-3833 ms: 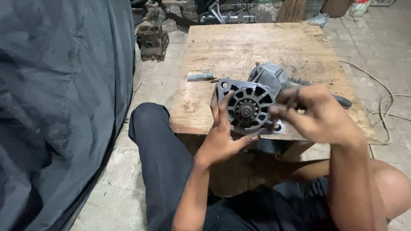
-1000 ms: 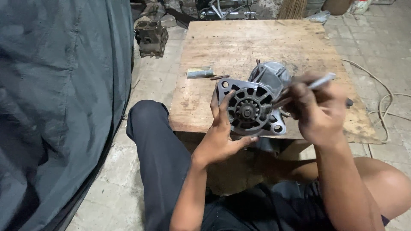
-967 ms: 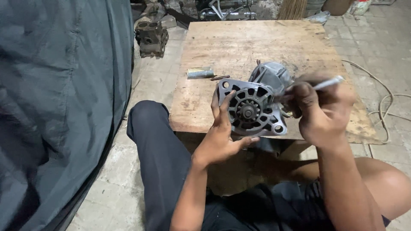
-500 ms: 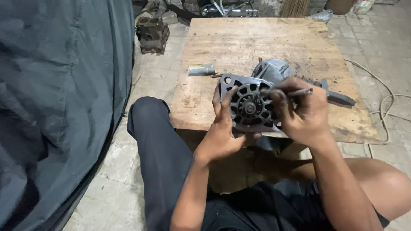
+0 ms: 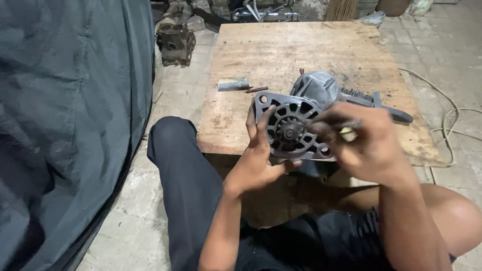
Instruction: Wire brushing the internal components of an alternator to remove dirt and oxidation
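A grey metal motor housing [image 5: 293, 123] with a slotted round end plate stands on edge at the near side of a low wooden board [image 5: 281, 60]. My left hand [image 5: 261, 155] grips the plate's left and lower rim and holds it upright. My right hand [image 5: 364, 143] is blurred in front of the plate's right side, fingers closed on a thin metal rod-like tool [image 5: 346, 124] whose tip sits near the plate's hub. What the tip touches is hidden.
A small metal cylinder [image 5: 233, 84] and a dark bolt [image 5: 256, 90] lie on the board's left part. A brush-like tool [image 5: 376, 103] lies behind the housing. A dark tarp [image 5: 65, 115] fills the left. An engine part [image 5: 175, 42] sits on the floor; a cord [image 5: 447, 110] runs at right.
My right hand, which held the thin tool raised to the right a second ago, has come down and left onto the plate's face. My left hand stays on the rim.
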